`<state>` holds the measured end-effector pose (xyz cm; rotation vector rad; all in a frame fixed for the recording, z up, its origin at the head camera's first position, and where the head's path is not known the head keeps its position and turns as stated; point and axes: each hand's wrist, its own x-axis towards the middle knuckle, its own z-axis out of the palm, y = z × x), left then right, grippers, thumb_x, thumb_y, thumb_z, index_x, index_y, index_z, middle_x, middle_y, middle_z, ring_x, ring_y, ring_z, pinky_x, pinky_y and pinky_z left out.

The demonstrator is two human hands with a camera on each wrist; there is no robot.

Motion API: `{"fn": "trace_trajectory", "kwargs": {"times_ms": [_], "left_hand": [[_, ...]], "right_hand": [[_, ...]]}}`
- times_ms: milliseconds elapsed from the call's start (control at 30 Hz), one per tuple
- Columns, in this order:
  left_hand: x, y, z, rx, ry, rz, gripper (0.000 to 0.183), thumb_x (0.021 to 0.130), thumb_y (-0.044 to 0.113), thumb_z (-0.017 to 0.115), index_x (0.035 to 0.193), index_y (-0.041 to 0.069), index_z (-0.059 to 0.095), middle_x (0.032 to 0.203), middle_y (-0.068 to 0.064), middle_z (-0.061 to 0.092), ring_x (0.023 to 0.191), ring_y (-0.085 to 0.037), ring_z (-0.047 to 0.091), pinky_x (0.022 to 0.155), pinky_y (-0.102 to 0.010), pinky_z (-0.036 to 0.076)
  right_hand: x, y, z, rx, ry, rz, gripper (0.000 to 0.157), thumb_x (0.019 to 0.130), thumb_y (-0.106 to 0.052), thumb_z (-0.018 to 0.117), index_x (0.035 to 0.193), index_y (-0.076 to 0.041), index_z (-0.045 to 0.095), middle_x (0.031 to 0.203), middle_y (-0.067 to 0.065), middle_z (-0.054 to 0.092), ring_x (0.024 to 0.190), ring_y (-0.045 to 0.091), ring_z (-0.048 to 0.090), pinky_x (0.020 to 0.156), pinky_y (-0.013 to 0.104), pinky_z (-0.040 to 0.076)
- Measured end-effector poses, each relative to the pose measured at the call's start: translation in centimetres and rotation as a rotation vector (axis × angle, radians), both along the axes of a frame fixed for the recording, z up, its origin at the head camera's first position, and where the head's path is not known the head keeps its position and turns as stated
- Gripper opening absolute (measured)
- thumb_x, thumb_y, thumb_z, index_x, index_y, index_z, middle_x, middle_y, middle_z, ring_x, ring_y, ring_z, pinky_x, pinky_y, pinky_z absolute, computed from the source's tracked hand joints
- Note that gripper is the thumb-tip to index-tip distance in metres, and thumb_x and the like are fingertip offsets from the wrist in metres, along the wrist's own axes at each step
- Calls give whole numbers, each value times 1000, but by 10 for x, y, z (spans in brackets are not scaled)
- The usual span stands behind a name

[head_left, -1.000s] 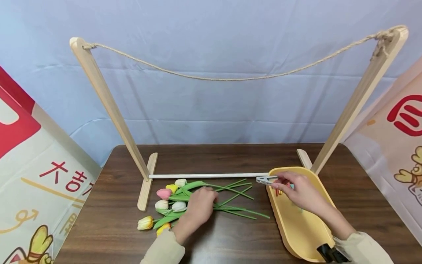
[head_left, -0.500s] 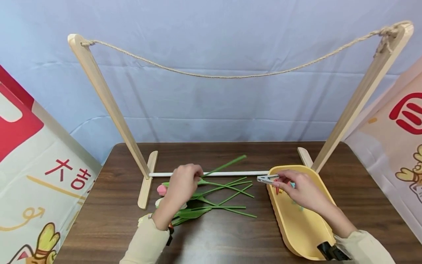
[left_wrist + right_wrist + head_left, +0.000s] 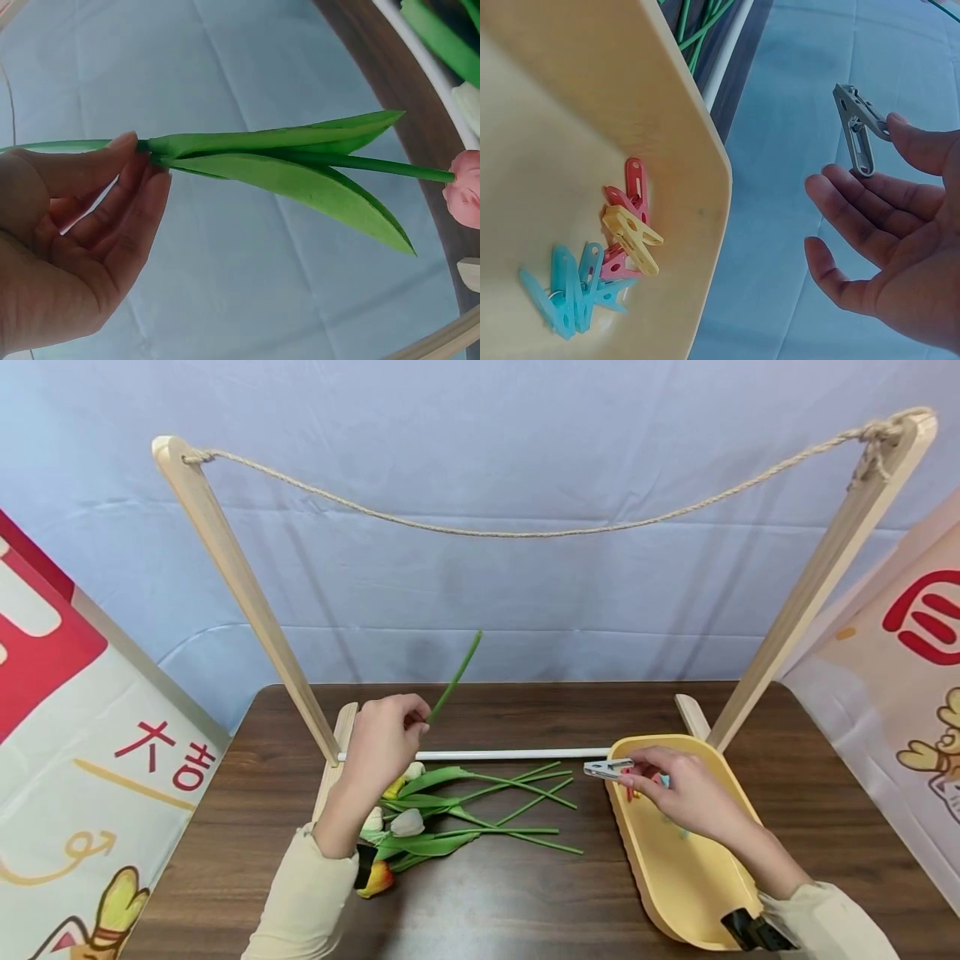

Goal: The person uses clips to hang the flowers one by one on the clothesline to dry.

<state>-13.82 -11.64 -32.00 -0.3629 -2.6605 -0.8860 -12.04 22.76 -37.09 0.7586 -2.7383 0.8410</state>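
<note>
My left hand [image 3: 386, 735] pinches the green stem of a pink tulip [image 3: 465, 189] just below its leaves [image 3: 292, 169]. In the head view the stem's end points up and to the right, and the bloom is hidden behind the hand. A grey clothespin [image 3: 855, 127] is pinched by its handles between the thumb and fingers of my right hand [image 3: 678, 785], over the yellow basket's left rim. Several other tulips [image 3: 420, 818], white, yellow and orange, lie on the table left of the basket, stems to the right.
The yellow basket [image 3: 693, 877] contains red, yellow and teal clothespins [image 3: 577, 289]. A wooden frame has two posts [image 3: 247, 585], a sagging rope [image 3: 517, 534] between their tops and a white rod [image 3: 517, 754] low down. A pale cloth [image 3: 480, 602] hangs behind the table.
My left hand has picked the pink tulip out of the pile, lifting it and moving left toward the left post; its stem has swung more upright. The right hand with the clothespin stays put.
</note>
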Motion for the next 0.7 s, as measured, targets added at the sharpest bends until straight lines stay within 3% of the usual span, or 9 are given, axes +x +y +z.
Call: {"fn": "trace_trajectory", "kwargs": {"times_ms": [433, 700], "left_hand": [[-5, -11, 21, 112, -24, 87, 6, 79, -2, 66, 83, 2, 67, 74, -8, 66, 62, -20, 60, 62, -35, 46], [-9, -16, 38, 103, 19, 125, 4, 77, -3, 67, 78, 1, 65, 71, -9, 65, 66, -24, 61, 65, -37, 44]], "right_hand": [[-4, -3, 5, 7, -3, 41, 8, 79, -10, 69, 80, -11, 62, 64, -17, 54, 56, -1, 45, 51, 21, 36], [-7, -11, 15, 17, -71, 39, 11, 82, -13, 67, 88, -4, 63, 69, -12, 56, 56, 1, 48, 51, 22, 38]]}}
